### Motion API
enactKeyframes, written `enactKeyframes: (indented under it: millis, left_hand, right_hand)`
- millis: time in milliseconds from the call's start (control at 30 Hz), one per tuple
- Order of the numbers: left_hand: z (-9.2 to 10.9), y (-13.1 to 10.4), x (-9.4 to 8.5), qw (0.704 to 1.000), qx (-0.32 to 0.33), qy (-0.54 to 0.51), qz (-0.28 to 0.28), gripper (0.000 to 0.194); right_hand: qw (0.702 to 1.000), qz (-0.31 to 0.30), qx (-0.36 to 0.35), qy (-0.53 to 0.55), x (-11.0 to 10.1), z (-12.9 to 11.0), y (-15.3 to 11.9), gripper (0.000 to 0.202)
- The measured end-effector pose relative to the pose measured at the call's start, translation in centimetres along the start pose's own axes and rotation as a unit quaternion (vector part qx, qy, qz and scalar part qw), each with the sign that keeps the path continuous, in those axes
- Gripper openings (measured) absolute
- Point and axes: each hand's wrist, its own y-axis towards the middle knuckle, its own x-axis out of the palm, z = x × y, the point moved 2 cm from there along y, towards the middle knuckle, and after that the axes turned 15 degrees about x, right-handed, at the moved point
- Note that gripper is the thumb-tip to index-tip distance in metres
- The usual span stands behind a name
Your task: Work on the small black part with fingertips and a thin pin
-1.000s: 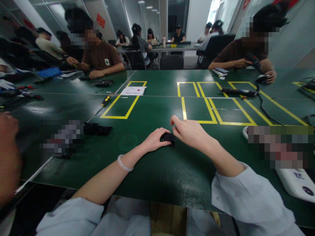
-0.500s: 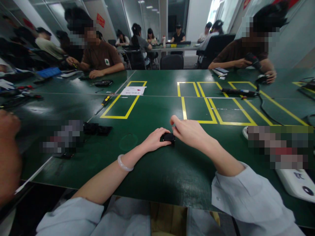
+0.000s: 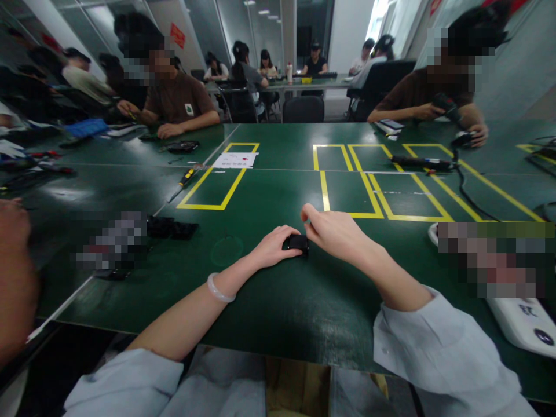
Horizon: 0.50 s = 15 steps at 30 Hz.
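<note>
On the green table, my left hand (image 3: 277, 248) grips a small black object (image 3: 298, 244) between thumb and fingers, from its left side. My right hand (image 3: 332, 231) is at the object's right edge, its fingers bent together in a pinch. Whatever that pinch holds is too small or hidden to make out. A pale bracelet (image 3: 220, 289) circles my left wrist.
Yellow tape outlines (image 3: 202, 206) mark the green table (image 3: 278, 307). A screwdriver (image 3: 186, 177) and white paper (image 3: 236, 160) lie ahead left, black parts (image 3: 172, 227) nearer left. A white case (image 3: 521, 324) sits right. Another person's arm (image 3: 17, 278) is at far left.
My hands and the black object look nearly unmoved. The other person's arm at the far left has shifted slightly.
</note>
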Motion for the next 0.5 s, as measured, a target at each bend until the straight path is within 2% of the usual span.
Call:
enactKeyframes:
  millis: [333, 500]
  left_hand:
    - [0.14, -0.03, -0.08, 1.000, 0.003, -0.003, 0.001, 0.036]
    - [0.06, 0.02, -0.03, 1.000, 0.003, 0.001, 0.001, 0.036]
  right_hand:
    - [1.000, -0.014, -0.001, -0.018, 0.14, 0.00, 0.12, 0.022]
    - [1.000, 0.002, -0.004, 0.005, -0.05, -0.06, -0.03, 0.019]
